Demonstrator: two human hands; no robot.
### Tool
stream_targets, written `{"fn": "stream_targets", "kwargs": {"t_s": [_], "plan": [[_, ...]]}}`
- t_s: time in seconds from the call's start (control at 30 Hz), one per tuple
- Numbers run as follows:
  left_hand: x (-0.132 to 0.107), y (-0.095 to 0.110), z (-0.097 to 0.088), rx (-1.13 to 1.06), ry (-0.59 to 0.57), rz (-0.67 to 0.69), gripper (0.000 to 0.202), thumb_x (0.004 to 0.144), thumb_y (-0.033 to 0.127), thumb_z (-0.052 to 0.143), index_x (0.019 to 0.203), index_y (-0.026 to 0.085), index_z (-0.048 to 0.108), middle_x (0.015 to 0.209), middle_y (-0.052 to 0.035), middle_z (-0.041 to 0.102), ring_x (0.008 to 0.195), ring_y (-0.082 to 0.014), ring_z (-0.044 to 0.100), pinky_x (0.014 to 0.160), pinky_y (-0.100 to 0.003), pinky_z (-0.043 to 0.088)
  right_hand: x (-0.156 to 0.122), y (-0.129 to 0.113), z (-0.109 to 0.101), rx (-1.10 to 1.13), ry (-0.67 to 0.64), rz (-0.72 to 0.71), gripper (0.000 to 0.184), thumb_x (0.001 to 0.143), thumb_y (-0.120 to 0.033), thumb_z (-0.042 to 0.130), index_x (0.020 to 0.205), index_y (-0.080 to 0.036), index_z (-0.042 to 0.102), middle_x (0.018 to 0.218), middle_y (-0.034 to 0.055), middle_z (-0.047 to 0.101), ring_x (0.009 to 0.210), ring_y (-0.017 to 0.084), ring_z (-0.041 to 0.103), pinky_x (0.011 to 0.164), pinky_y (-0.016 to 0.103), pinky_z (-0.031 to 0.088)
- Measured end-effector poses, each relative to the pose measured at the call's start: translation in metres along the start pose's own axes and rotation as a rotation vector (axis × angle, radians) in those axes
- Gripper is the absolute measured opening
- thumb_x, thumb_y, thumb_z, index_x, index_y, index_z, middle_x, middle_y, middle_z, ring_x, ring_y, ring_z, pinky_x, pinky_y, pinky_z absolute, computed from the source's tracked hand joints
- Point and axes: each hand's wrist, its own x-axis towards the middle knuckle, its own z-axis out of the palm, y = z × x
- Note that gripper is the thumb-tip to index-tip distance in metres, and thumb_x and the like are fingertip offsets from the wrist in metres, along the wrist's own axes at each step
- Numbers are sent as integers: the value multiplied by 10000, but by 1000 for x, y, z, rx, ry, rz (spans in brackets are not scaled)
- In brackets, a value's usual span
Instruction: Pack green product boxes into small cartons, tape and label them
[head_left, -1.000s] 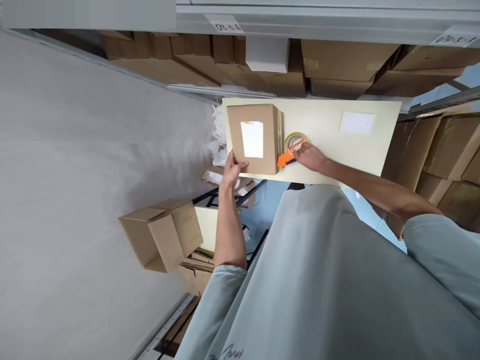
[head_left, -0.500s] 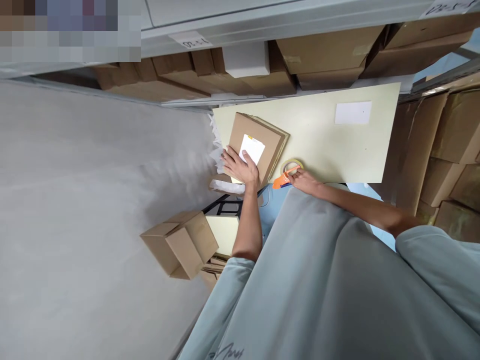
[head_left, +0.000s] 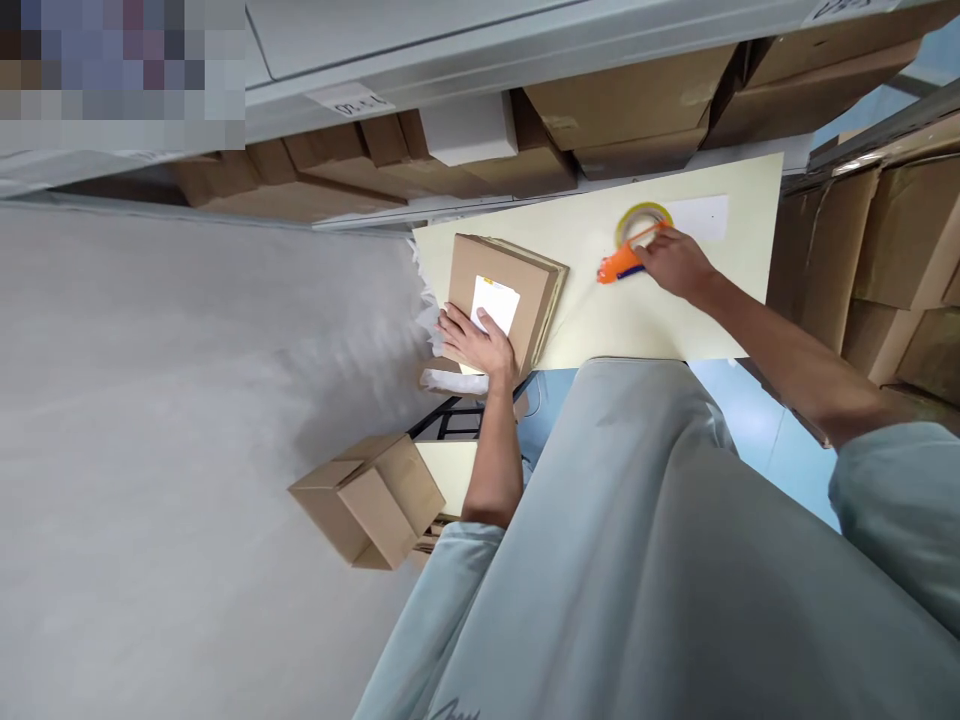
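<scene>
On the left part of the pale table (head_left: 592, 335) lies a closed cardboard box (head_left: 534, 275) with a white label (head_left: 496, 303) on its top. My left hand (head_left: 478, 342) rests flat on the box near the label, fingers spread. Out to the right, my right hand (head_left: 679, 262) grips an orange tape dispenser (head_left: 618, 264) loaded with a roll of yellowish tape (head_left: 628, 217). A faint strip of clear tape seems to stretch from the dispenser back towards the box's right side.
A white sheet (head_left: 705, 217) lies behind my right hand. Cardboard boxes (head_left: 630, 95) line the shelf along the table's far side, and more boxes (head_left: 911, 240) are stacked at right. An open carton (head_left: 367, 505) stands at lower left, beside the grey wall (head_left: 150, 400).
My right hand has carried the tape dispenser away from the table's near edge, up and to the right, towards the white sheet. My left hand stays on the box.
</scene>
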Motion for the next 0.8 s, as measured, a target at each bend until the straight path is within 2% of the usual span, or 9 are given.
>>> {"fn": "stream_targets", "kwargs": {"t_s": [0.1,0.17,0.23,0.3,0.37,0.47,0.6,0.7,0.8], "plan": [[1,-1,0,46,6,4,711,1156,512,480,1790,201,396,1919,-175,244,1823,-275,-56,1440,-593,-69,61,-3,-11,-23,24,-63,543,1030,-40,386,1531,-5,595,1086,172,846,1027,280,768,1131,443,502],[0,0,1,51,13,10,711,1154,522,487,1786,205,411,1909,-182,271,1823,-280,-46,1443,-585,-59,91,-10,-11,-36,23,-93,520,1038,-63,392,1515,2,589,1060,156,847,1032,264,782,1115,424,509],[-1,0,1,47,20,20,716,1152,532,490,1783,200,419,1903,-188,283,1821,-285,-47,1444,-583,-54,108,-14,-9,-52,21,-123,496,1057,-83,380,1501,9,581,1033,135,845,1028,243,788,1097,407,510],[0,-1,-1,38,20,25,717,1152,540,490,1781,202,424,1904,-182,285,1821,-282,-49,1445,-579,-48,112,-16,-9,-75,11,-153,470,1063,-87,379,1473,7,589,1038,127,845,1032,234,789,1093,402,505],[3,0,-6,11,-7,38,715,1149,538,499,1783,216,424,1908,-167,283,1821,-279,-41,1449,-576,-29,107,-17,-13,-107,-15,-167,441,1051,-78,404,1433,-2,612,1056,137,847,1042,244,791,1100,407,495],[15,7,-12,-21,-112,91,721,1140,488,527,1795,212,403,1910,-157,283,1823,-298,-14,1455,-591,6,88,-26,-24,-147,-49,-171,427,1053,-69,420,1421,-8,627,1081,166,852,1042,263,796,1127,422,468],[25,34,-1,-85,-235,217,635,1129,389,558,1726,177,517,1870,-153,380,1824,-307,-5,1460,-601,-2,53,-64,-28,-117,-125,-285,459,1074,-54,400,1465,19,628,1107,212,856,1038,286,811,1156,466,426],[8,53,22,-189,-270,294,537,1134,374,579,1628,169,624,1844,-146,431,1824,-301,-11,1463,-605,3,27,-109,-19,-17,-198,-374,501,1049,-14,393,1486,58,629,1062,229,857,980,292,820,1150,499,414],[-20,53,36,-271,-243,321,527,1144,390,588,1634,199,616,1846,-126,430,1821,-289,78,1479,-560,46,9,-147,-4,86,-210,-366,557,1009,4,427,1534,76,597,1035,236,856,905,296,817,1116,508,427]]}}
